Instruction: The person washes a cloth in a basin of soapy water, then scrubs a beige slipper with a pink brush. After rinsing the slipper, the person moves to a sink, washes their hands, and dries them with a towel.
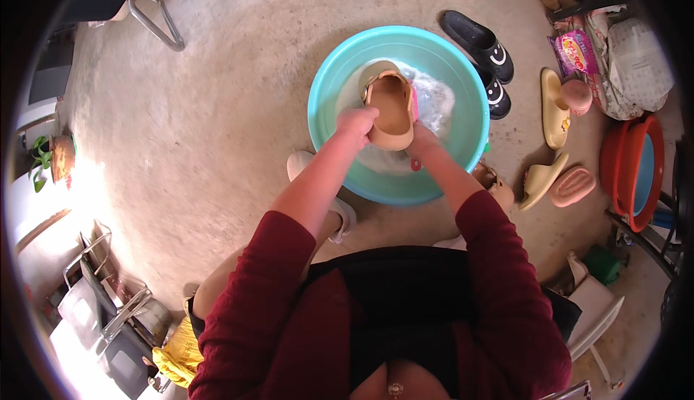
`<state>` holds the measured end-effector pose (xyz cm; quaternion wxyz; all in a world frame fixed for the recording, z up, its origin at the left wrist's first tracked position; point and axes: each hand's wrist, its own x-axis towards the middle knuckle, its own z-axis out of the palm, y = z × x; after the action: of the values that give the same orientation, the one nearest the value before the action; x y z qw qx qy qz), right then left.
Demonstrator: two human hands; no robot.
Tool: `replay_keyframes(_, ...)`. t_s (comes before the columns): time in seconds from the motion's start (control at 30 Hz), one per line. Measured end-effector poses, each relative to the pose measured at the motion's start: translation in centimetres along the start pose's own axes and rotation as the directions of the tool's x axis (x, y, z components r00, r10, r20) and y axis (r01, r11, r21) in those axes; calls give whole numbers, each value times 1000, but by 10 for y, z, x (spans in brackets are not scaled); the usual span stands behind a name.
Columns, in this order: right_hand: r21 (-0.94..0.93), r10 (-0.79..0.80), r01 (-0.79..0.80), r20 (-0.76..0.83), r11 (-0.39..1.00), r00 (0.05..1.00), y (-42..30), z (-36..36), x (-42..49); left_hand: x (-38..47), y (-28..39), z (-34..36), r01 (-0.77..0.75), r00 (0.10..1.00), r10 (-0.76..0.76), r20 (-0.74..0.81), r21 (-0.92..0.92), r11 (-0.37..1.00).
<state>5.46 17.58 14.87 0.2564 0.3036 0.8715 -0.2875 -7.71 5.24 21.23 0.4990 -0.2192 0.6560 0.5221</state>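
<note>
My left hand [358,124] grips a tan clog [391,107] by the left side of its heel, thumb over the rim. The clog's opening faces up, above a turquoise plastic basin [323,145]. At the clog's right side, my right hand [424,142] is closed around a pink tool, probably a brush [415,166]. Its handle end pokes out below the hand, and a pink strip shows above it against the clog. Most of the tool is hidden. Sudsy water [434,94] and something whitish, possibly a plastic bag, lie in the basin.
Black slippers [477,37] with smiling faces lie right of the basin. A brown shoe [496,183] sits by its lower right rim. Farther right are yellow slippers [554,110], pink slipper-like pieces [573,186] and red basins [618,167]. A metal chair leg [157,23] stands upper left.
</note>
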Motion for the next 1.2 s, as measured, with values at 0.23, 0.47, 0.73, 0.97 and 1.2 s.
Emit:
replay_keyframes(0.23,453,108,-141,97,880,989,46,-43,-56,48,-72,12,-150,972,186,-146,228,962)
replay_keyframes(0.47,471,60,-5,-102,882,993,36,-72,-119,60,-93,21,-298,791,569,-225,670,680)
replay_keyframes(0.73,353,12,17,-81,936,997,48,-67,-121,54,-90,32,-306,663,586,-465,546,780)
replay_keyframes(0.97,-38,33,-40,-162,998,986,18,-63,-84,75,-89,4,-260,768,554,-322,634,729)
replay_keyframes(1.2,194,-269,286,-110,938,957,2,-71,-168,86,-109,12,-391,801,523,-291,408,825)
